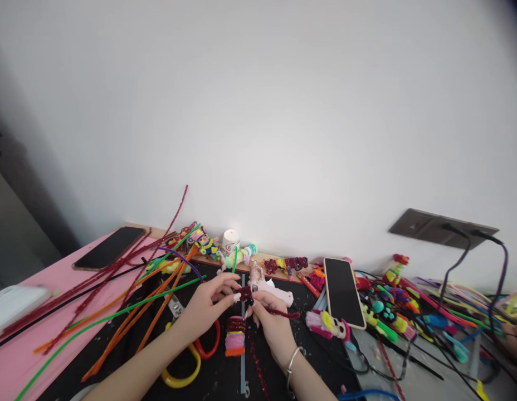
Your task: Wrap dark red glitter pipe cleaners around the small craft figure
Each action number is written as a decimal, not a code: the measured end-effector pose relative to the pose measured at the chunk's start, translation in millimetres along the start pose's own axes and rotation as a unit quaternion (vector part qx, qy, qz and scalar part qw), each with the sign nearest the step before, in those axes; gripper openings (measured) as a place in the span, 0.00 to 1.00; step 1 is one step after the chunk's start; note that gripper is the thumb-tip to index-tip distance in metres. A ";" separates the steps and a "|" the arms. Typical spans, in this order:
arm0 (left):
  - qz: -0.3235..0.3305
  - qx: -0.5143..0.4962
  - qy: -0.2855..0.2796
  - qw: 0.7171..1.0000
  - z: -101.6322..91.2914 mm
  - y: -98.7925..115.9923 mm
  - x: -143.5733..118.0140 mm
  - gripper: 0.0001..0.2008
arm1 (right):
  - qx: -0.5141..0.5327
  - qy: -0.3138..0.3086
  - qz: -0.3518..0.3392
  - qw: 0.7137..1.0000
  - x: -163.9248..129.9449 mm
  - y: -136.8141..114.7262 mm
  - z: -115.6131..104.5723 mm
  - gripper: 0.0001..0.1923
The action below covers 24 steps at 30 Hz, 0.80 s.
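Forearms rise from the counter's near edge and meet over the black mat (225, 373), where both hands pinch one dark red pipe cleaner (279, 313). Its coiled end sits between the fingertips; the loose tail runs rightward, roughly level, past the right hand (272, 323), which wears a bracelet (292, 362) and clamps the stem from below. Coming in from the left, palm turned inward, the left hand (208, 303) closes thumb and forefinger on the coil, so the two hands are almost touching. Just beneath them stands a small striped bundle (235, 336), with yellow and red rings (191, 356) beside it. Loose stems (128, 295) fan toward the far left corner; a phone (344, 292) lies to the right.
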<state>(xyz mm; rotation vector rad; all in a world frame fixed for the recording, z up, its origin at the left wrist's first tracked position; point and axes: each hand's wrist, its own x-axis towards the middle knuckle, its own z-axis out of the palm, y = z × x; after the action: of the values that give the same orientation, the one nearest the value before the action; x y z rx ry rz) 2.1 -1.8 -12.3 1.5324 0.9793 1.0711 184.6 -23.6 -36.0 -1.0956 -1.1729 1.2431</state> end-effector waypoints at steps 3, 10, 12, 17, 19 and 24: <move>0.006 0.015 -0.017 1.000 0.6 -3.0 -0.9 0.14 | -0.008 -0.008 -0.004 1.000 -0.5 1.5 0.5 0.09; -0.001 0.000 -0.033 0.999 2.2 -8.5 -0.4 0.15 | -0.021 -0.018 -0.011 1.000 -0.7 3.7 0.5 0.09; -0.007 -0.010 -0.033 0.999 2.7 -9.5 0.6 0.15 | -0.024 -0.020 -0.014 0.999 -1.1 3.6 0.6 0.09; -0.015 -0.020 -0.037 0.999 3.2 -8.7 1.0 0.15 | -0.035 -0.028 -0.020 0.999 -1.8 2.7 0.9 0.09; -0.014 -0.016 -0.040 0.999 2.9 -8.0 0.2 0.14 | -0.038 -0.031 -0.022 0.999 -1.9 2.5 0.9 0.08; -0.006 0.002 -0.052 0.999 1.2 -8.8 -1.2 0.11 | -0.053 -0.030 -0.023 0.998 -1.9 1.6 0.6 0.09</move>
<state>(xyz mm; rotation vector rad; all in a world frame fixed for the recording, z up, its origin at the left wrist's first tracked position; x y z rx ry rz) 2.2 -1.6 -21.3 1.5674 0.9198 0.9715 183.8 -25.4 -37.6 -1.1088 -1.3153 1.1978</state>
